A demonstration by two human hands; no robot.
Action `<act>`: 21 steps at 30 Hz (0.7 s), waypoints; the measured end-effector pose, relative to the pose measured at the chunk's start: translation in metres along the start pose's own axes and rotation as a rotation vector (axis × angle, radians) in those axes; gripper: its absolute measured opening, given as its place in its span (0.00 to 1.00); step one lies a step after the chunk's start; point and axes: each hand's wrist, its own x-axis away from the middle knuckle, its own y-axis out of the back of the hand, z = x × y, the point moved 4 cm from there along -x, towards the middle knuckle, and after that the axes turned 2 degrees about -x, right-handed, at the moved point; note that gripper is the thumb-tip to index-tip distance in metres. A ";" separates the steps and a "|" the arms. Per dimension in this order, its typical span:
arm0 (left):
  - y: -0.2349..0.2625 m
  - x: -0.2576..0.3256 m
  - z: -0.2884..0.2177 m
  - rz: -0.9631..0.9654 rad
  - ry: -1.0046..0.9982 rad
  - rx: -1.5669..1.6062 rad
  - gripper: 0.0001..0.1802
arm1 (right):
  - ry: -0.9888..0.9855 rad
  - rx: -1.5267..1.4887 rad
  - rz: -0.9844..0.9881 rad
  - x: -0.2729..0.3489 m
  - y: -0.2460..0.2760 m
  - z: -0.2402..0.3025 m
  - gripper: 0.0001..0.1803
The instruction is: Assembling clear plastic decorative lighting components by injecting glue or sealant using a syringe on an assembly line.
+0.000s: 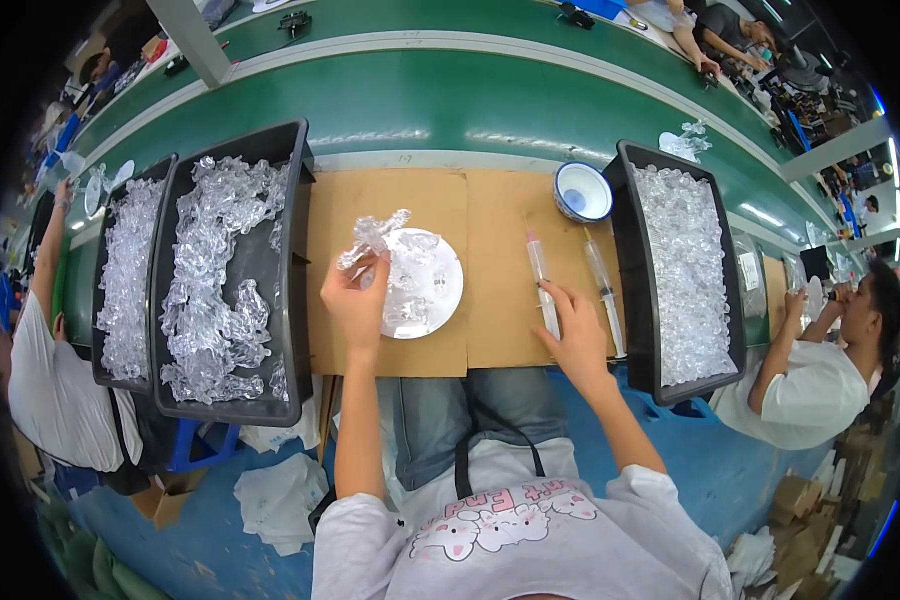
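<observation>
Hands split: left hand [358, 300] pinches a clear plastic cluster [370, 238] above the white plate [440, 300]; right hand [575, 335] grasps 1 syringe [543, 285].
Thin sprue could snap under a hard twist. 2 black trays [295, 200] sit left, 1 right; no labels legible.

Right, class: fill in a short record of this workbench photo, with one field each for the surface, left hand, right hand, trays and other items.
Surface: brown cardboard sheet on a bench beside a green conveyor belt
Left hand: left hand holds a clear plastic piece above a white round plate
Right hand: right hand rests on a syringe
Trays: black tray at left and black tray at right, both holding clear plastic parts
Other items: second syringe; small blue-and-white bowl
</observation>
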 end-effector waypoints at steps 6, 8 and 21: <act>0.001 -0.013 -0.057 0.057 -0.009 0.062 0.13 | -0.250 -0.400 0.029 0.017 -0.011 -0.038 0.23; 0.003 -0.017 -0.066 0.086 0.041 0.068 0.11 | -0.448 -0.590 0.109 0.024 -0.012 -0.051 0.22; 0.011 -0.024 -0.111 0.203 0.095 0.189 0.14 | 0.384 -0.686 0.196 -0.019 0.160 0.015 0.15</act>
